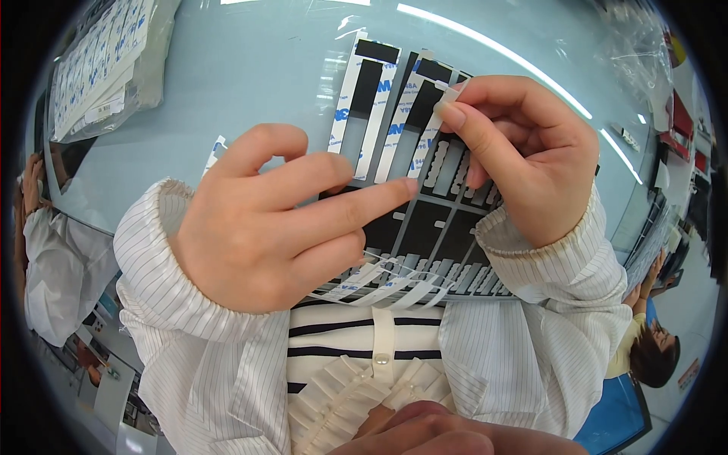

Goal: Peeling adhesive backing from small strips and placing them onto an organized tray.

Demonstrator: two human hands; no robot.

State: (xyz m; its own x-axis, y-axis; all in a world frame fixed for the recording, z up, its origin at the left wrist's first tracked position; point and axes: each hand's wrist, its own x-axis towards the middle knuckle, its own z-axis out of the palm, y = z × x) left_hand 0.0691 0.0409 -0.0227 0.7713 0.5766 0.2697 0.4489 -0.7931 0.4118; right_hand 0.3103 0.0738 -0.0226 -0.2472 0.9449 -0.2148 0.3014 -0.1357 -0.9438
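In front of me lies a sheet of die-cut black pieces point(460, 235) with pale gaps between them. On its far side are adhesive strips point(387, 140) with white backing and blue print, set around black rectangles. My right hand point(535, 152) pinches a narrow white strip point(453, 95) between thumb and forefinger, at the sheet's far right. My left hand point(280, 220) hovers low over the left part, fingers apart, one fingertip at the lower end of a printed strip. Whether it touches is unclear. Several curled white strips point(409, 288) hang at the near edge.
A clear plastic bag of printed white sheets point(110, 72) lies at the table's far left. Crumpled clear film point(633, 49) is at the far right. Other people work at both sides: a white sleeve point(64, 265) on the left, a person in yellow point(626, 341) on the right.
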